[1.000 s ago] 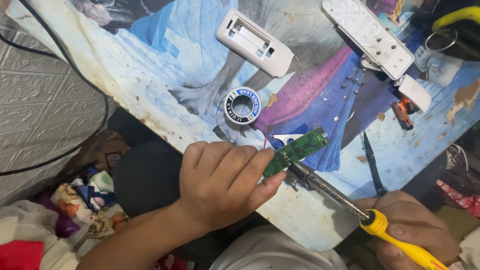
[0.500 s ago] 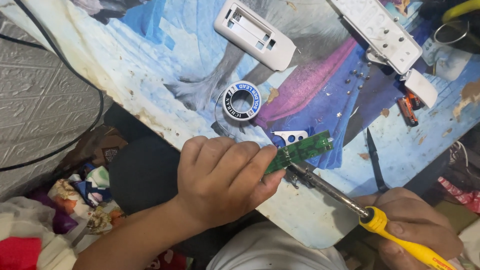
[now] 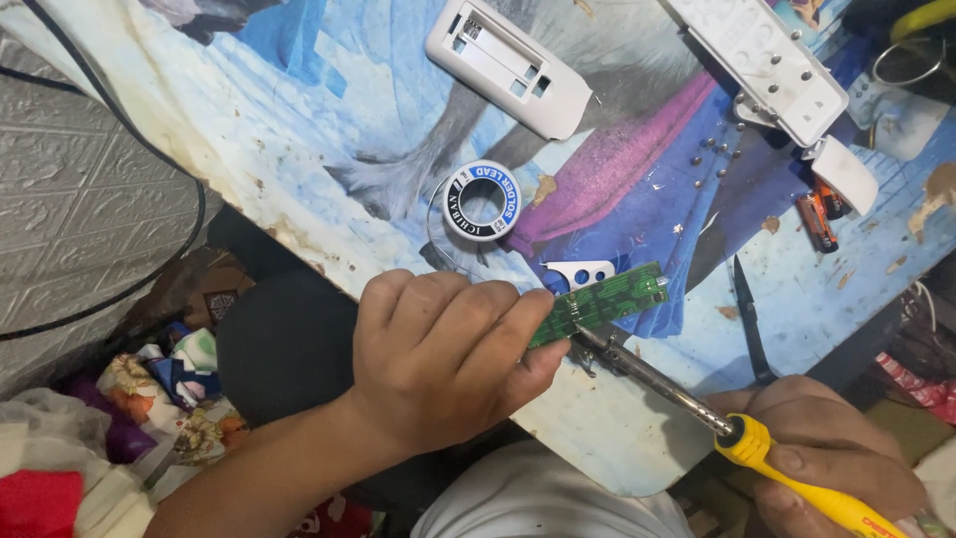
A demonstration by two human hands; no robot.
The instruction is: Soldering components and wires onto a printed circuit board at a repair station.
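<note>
While the green circuit board [image 3: 597, 302] is pinched in the left hand [image 3: 438, 364] over the desk's near edge, the soldering iron [image 3: 697, 413], gripped by the right hand [image 3: 832, 458], could burn nearby fingertips [image 3: 543, 361] if slipped.

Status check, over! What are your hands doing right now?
Left hand grips green circuit board. Right hand holds yellow-handled soldering iron, tip on board. Solder spool nearby, nothing blocking.

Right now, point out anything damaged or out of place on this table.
The printed table cover is stained and worn brown along its near edge. Small screws and batteries lie loose beside the opened white casing.
</note>
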